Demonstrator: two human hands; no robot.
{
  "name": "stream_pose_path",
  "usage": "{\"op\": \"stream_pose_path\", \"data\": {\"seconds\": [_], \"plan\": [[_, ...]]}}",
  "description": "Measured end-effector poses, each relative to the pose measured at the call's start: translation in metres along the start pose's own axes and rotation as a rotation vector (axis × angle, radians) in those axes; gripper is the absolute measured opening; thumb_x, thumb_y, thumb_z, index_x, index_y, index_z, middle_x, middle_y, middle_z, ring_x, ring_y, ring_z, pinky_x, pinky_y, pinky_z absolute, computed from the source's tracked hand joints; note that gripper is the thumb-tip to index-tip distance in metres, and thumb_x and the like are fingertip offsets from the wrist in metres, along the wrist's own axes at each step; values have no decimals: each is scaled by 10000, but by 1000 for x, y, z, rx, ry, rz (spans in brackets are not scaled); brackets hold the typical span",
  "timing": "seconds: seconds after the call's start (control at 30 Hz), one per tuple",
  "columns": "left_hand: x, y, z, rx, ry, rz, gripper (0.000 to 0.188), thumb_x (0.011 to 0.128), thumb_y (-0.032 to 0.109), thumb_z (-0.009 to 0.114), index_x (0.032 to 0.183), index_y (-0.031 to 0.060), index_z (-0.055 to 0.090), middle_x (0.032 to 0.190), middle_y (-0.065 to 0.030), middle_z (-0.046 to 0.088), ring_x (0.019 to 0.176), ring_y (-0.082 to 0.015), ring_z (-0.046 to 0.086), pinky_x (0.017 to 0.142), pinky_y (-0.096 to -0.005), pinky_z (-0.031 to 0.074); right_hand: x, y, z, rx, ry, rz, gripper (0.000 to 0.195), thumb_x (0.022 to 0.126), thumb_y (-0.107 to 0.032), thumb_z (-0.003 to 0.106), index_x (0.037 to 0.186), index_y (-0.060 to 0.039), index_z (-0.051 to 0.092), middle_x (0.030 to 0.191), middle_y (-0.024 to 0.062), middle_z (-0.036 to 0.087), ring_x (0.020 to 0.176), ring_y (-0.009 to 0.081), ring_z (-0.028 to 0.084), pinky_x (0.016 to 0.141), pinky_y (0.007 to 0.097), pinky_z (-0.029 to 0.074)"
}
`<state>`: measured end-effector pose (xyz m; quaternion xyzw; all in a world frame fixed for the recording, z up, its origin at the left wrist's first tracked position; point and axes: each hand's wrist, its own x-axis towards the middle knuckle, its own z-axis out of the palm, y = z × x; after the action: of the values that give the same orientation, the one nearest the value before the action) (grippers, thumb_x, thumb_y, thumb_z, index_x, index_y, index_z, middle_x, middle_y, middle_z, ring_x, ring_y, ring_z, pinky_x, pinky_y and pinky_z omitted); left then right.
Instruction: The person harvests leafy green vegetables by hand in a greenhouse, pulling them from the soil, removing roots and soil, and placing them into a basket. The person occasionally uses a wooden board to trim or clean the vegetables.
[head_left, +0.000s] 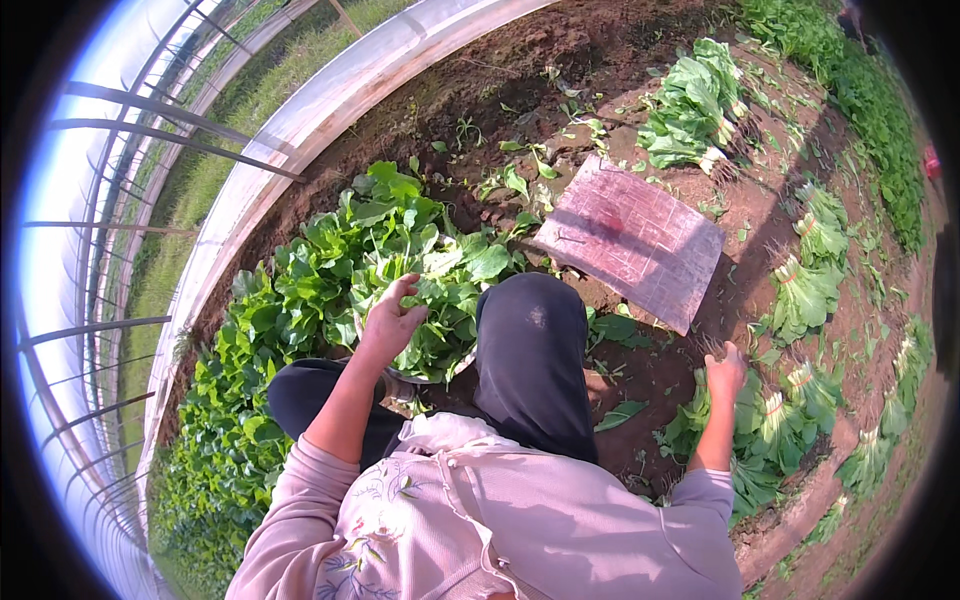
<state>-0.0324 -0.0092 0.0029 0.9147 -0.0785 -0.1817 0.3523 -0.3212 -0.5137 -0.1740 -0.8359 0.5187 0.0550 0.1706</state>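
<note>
My left hand (394, 319) is over a heap of loose leafy greens (450, 270), its thumb and fingers apart and nothing between them. Under the leaves shows part of a pale rim, mostly hidden. Out to the right, my right hand (726, 371) is at the root end of a bunch of greens (686, 412) on the soil. The fingers are curled beside the stems and roots; whether they grip them is hidden. Just beyond it lie bunches tied with orange bands (774, 409), their leaves overlapping.
A worn reddish board (630, 236) stands ahead of my raised knee (532, 337). Tied bunches lie at the far right (694, 112) and along the right side (802, 292). Growing greens (247, 360) fill the left, beside plastic sheeting (300, 127) and greenhouse poles (187, 150).
</note>
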Motion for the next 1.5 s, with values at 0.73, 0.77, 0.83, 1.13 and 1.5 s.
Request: {"op": "stream_pose_path", "data": {"seconds": [0.73, 0.77, 0.83, 1.13, 1.5], "plan": [[-50, -52, -172, -108, 85, 30, 367, 864, 81, 647, 1227, 33, 613, 1005, -106, 663, 831, -180, 659, 763, -311, 536, -13, -362, -73, 140, -201, -906, 447, 778, -161, 721, 1187, -4, 636, 1143, 191, 678, 1077, 340, 653, 928, 393, 504], [-46, -58, -178, -136, 116, -14, 373, 854, 49, 641, 1224, 25, 612, 1003, -105, 671, 838, -167, 660, 776, -306, 540, -10, -396, -68, 125, -226, -952, 449, 776, -165, 727, 1188, -10, 638, 1145, 186, 679, 1080, 335, 652, 933, 390, 502], [-37, -82, -187, -220, 146, -74, 358, 865, -4, 599, 1223, -6, 601, 1013, -79, 667, 878, -137, 655, 767, -280, 526, 3, -459, -45, 149, -339, -1033, 464, 777, -179, 729, 1207, -33, 636, 1170, 169, 673, 1100, 319, 642, 944, 383, 496], [13, -128, -207, -249, 100, -446, 368, 792, -74, 574, 1159, -58, 605, 911, -72, 648, 810, -121, 632, 761, -262, 526, 43, -671, 195, -87, -419, -1016, 519, 735, -267, 746, 1188, -41, 633, 1175, 191, 654, 1104, 353, 621, 954, 429, 497], [58, -188, -214, -466, 42, -721, 398, 864, 118, 680, 1205, -57, 571, 961, -86, 656, 828, -157, 667, 772, -281, 532, 74, -706, 362, 170, -294, -748, 276, 796, -143, 641, 1064, -102, 694, 1076, 164, 683, 1033, 371, 639, 859, 445, 512]]}}
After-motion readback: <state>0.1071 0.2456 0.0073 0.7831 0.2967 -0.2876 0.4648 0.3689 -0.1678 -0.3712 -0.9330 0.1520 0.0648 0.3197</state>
